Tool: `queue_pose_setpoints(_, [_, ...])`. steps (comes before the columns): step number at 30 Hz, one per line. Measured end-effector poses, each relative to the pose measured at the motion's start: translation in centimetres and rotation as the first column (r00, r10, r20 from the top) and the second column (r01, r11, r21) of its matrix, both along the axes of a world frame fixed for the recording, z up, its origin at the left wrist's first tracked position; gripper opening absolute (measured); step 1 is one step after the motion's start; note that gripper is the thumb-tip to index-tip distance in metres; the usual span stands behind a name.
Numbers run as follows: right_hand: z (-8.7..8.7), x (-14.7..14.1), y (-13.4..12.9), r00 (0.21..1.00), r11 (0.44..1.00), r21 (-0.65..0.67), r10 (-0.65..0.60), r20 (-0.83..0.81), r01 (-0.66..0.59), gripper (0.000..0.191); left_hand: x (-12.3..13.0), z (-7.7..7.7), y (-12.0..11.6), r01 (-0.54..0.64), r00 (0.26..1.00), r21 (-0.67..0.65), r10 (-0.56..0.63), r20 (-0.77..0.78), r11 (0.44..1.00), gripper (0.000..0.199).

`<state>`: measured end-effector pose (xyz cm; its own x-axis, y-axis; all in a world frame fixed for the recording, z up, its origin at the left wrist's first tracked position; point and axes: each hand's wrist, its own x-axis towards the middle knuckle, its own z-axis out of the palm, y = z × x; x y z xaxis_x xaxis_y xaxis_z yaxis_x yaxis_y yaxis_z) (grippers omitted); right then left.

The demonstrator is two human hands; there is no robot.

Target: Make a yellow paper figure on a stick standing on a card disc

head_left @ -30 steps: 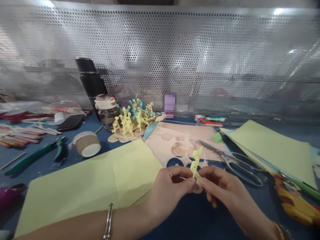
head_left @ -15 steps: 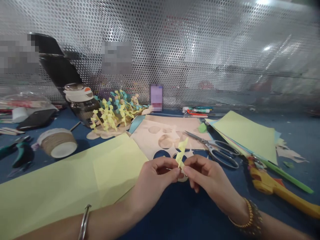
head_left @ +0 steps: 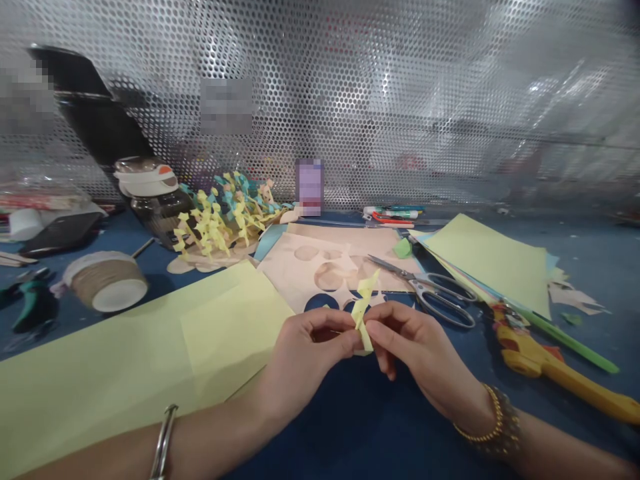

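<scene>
Twisting of a yellow strip (head_left: 367, 288) is judged to be partly done: kinks are seen in its upper part, while the lower end is left fairly flat. It is held upright above the bench (head_left: 320, 427), pinched at its left edge by the closed fingers of the left hand (head_left: 320, 341) and at its right by the nearly closed fingers of the right hand (head_left: 413, 341). From the strip, similar kinked pieces (head_left: 213, 225) are seen grouped at ten o'clock, and can be judged finished. Large yellow paper (head_left: 125, 347) is spread at eight to nine o'clock; scissors (head_left: 425, 285) are laid at two. The blue bench is backed at twelve by a perforated metal panel (head_left: 380, 113).
</scene>
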<state>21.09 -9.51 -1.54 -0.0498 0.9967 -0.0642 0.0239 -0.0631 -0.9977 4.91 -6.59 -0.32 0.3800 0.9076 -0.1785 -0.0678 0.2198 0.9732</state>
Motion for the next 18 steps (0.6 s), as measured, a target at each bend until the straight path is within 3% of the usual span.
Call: queue_pose_setpoints(18, [0.03,0.16,-0.07,0.999,0.999,0.016,0.034,-0.003,-0.034,0.014,0.1,0.04,0.0,-0.013,0.999,-0.022,0.014,0.041,1.0,0.004])
